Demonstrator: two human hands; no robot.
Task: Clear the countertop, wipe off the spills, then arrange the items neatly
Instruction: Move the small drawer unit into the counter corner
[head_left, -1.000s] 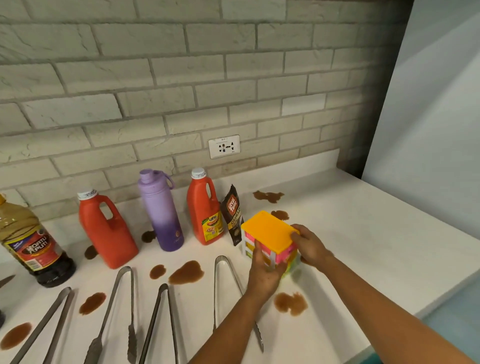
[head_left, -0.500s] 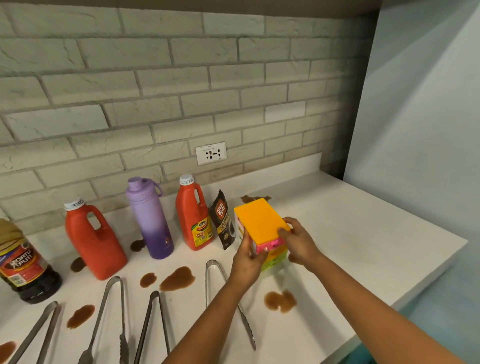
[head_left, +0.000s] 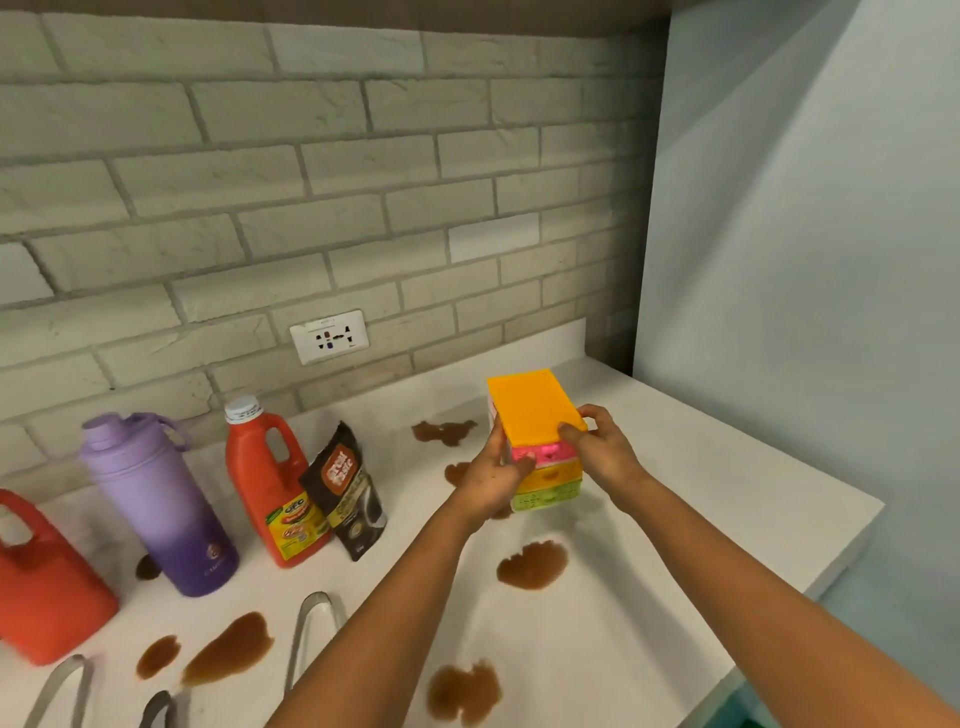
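Both hands grasp the stack of sponges (head_left: 535, 431) above the white countertop (head_left: 701, 499): the left hand (head_left: 493, 480) curls round its left side, thumb on the pink layer, while the right hand (head_left: 602, 449) pinches the orange top's near-right corner.

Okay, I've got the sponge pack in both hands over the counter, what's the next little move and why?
Probably carry the sponge pack toward the bare right end of the countertop and set it down. Both the left hand and the right hand grip it, brown spills lie below and to the left, and that end looks dry, so the pack stays clean.
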